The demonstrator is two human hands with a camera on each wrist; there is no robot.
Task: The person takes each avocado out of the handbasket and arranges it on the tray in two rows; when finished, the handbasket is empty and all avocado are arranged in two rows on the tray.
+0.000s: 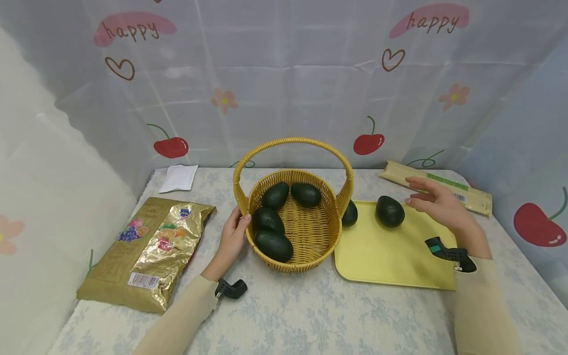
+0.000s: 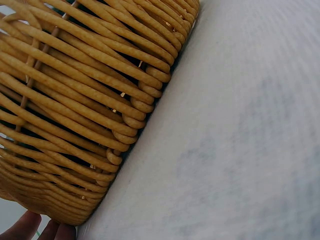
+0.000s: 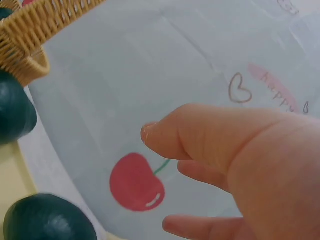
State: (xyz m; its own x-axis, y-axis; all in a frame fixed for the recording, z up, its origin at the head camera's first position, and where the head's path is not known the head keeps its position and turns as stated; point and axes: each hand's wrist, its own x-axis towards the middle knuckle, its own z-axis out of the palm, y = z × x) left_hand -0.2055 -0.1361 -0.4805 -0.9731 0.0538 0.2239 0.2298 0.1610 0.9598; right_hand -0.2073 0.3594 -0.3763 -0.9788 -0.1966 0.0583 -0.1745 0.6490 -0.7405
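Note:
A yellow wicker basket (image 1: 306, 241) with a tall arched handle stands on the table and holds several dark green avocados (image 1: 274, 245). At its left side my left hand (image 1: 232, 231) grips the basket, thumb at the rim. In the left wrist view, its fingertips (image 2: 50, 227) touch the woven wall (image 2: 85, 90). Two avocados lie on a yellow tray (image 1: 390, 256): one (image 1: 390, 211) in plain view, the other (image 1: 350, 215) partly hidden by the basket. My right hand (image 1: 437, 202) hovers over the tray's far right, holding nothing, its thumb and fingers (image 3: 205, 175) apart.
A gold candy bag (image 1: 155, 251) lies at the left, with a small white packet (image 1: 179, 178) behind it. A long pale yellow package (image 1: 475, 198) lies behind the tray. A printed curtain (image 1: 293, 98) hangs along the table's back edge.

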